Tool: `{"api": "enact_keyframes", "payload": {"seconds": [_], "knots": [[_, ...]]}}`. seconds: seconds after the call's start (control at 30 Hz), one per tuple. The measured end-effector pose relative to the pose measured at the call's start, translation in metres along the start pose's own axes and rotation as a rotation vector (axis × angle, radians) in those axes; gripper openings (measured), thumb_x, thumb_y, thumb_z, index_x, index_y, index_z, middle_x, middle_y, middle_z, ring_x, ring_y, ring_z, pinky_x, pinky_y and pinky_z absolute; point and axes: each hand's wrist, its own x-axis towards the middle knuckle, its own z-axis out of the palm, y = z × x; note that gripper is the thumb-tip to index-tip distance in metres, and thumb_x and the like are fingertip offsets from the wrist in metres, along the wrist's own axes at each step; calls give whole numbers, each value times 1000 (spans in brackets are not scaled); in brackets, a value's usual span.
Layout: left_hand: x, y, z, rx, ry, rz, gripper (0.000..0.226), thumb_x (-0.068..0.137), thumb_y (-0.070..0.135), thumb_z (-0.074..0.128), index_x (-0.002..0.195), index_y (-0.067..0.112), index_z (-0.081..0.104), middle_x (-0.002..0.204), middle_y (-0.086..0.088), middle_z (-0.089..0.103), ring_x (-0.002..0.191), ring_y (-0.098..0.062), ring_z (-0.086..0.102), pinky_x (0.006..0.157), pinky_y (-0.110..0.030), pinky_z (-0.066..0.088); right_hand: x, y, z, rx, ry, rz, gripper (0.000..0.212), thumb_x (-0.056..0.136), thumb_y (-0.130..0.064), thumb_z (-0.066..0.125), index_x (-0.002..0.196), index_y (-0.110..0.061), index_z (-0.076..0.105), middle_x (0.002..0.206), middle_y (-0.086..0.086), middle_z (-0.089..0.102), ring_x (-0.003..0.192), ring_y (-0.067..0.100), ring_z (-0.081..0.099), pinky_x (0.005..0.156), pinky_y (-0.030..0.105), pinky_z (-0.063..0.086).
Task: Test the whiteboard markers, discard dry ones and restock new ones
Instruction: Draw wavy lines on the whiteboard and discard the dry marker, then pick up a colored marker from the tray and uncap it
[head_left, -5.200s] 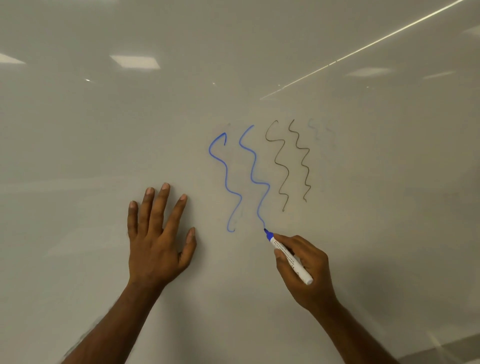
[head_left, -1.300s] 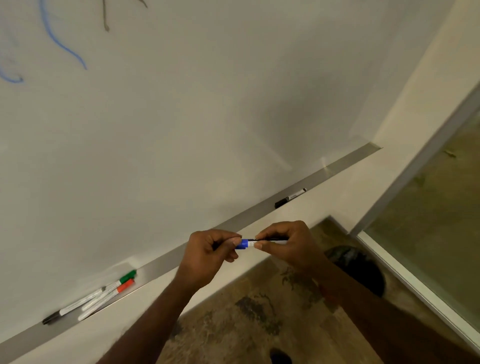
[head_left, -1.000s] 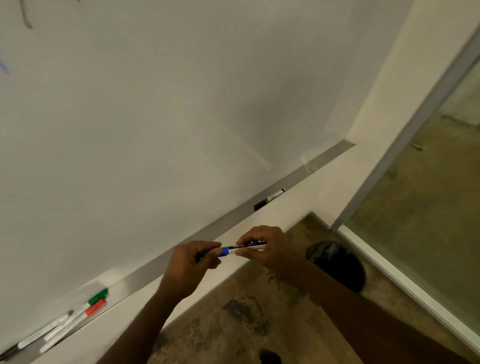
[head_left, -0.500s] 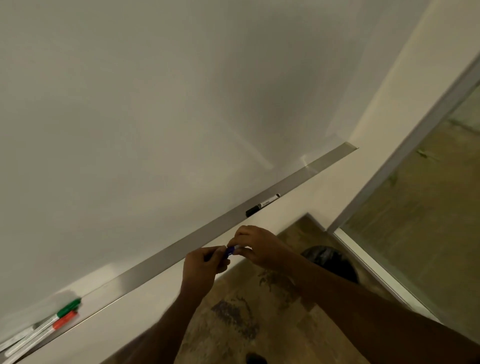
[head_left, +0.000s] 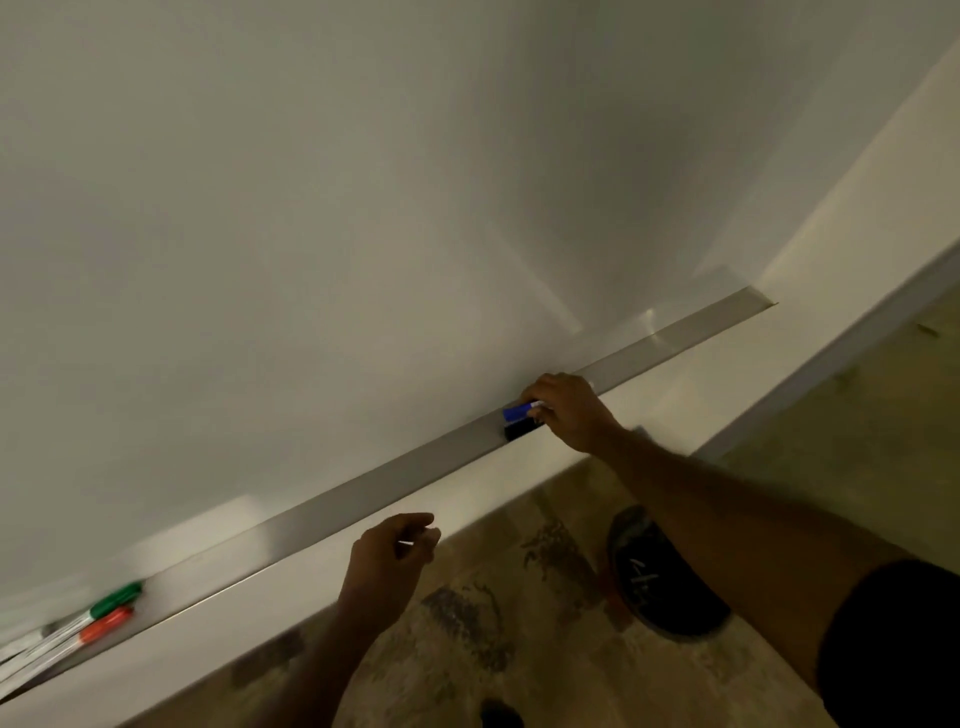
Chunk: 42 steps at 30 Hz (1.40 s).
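Along the tray (head_left: 363, 499), the right hand (head_left: 569, 410)'s grip pinches the blue marker (head_left: 517, 413) lengthwise beside the black marker (head_left: 519, 430); the left hand (head_left: 387, 566) hangs slack.

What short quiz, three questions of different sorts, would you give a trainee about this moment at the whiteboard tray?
1. True or false: the left hand holds the blue-capped marker.
2. On the tray, which one lies closest to the blue-capped marker? A. green-capped B. black-capped marker C. red-capped
3. Fill in: the ___ hand grips the blue-capped marker.
Key: 1 false; 2 B; 3 right hand.
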Motion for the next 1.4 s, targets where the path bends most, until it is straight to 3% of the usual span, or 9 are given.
{"api": "enact_keyframes", "payload": {"seconds": [0.27, 0.5, 0.67, 0.77, 0.87, 1.1, 1.4], "knots": [[-3, -16, -2, 41, 18, -37, 23, 93, 21, 65, 115, 21, 68, 96, 10, 72, 81, -8, 70, 75, -18, 52, 10, 7, 12, 13, -41, -51, 16, 90, -12, 63, 104, -8, 70, 102, 10, 65, 92, 25, 59, 82, 30, 41], [1, -18, -8, 50, 35, -25, 22, 92, 22, 66, 114, 21, 69, 92, 7, 73, 77, -5, 70, 70, -15, 50, 11, 7, 15, -26, -78, -20, 18, 93, -14, 59, 105, -11, 72, 100, 10, 66, 92, 26, 58, 87, 35, 42], [2, -23, -24, 41, 57, -17, 20, 92, 24, 66, 112, 22, 69, 88, 7, 73, 74, -1, 69, 76, -30, 57, 9, 5, 15, -14, -69, -12, 17, 93, -13, 59, 103, -10, 72, 98, 10, 66, 90, 26, 59, 86, 38, 46], [1, -27, -35, 43, 77, -2, 21, 92, 25, 66, 112, 21, 69, 85, 6, 73, 74, -1, 69, 71, -24, 54, 3, -5, 11, 0, 5, -25, 17, 90, -13, 57, 95, -8, 72, 93, 10, 67, 85, 28, 59, 80, 39, 46], [-5, -31, -50, 82, 112, 33, 20, 92, 26, 65, 112, 22, 69, 86, 9, 72, 75, -2, 69, 70, -18, 50, -9, -32, 13, -7, 67, -77, 16, 88, -18, 58, 93, -8, 71, 92, 8, 67, 84, 27, 59, 77, 38, 45], [-31, -52, -100, 201, 220, 68, 21, 91, 24, 67, 111, 19, 71, 91, 10, 69, 81, -2, 64, 68, -16, 45, -37, -130, 53, 76, 9, -191, 24, 93, -31, 58, 109, -16, 67, 110, 0, 66, 106, 16, 55, 98, 32, 35], [-73, -111, -175, 403, 300, 21, 22, 92, 30, 61, 112, 24, 69, 91, 14, 67, 79, -5, 64, 72, -26, 50, -36, -262, 99, 61, -55, -340, 28, 89, -34, 55, 109, -18, 68, 109, -1, 64, 103, 21, 56, 97, 39, 39]]}}
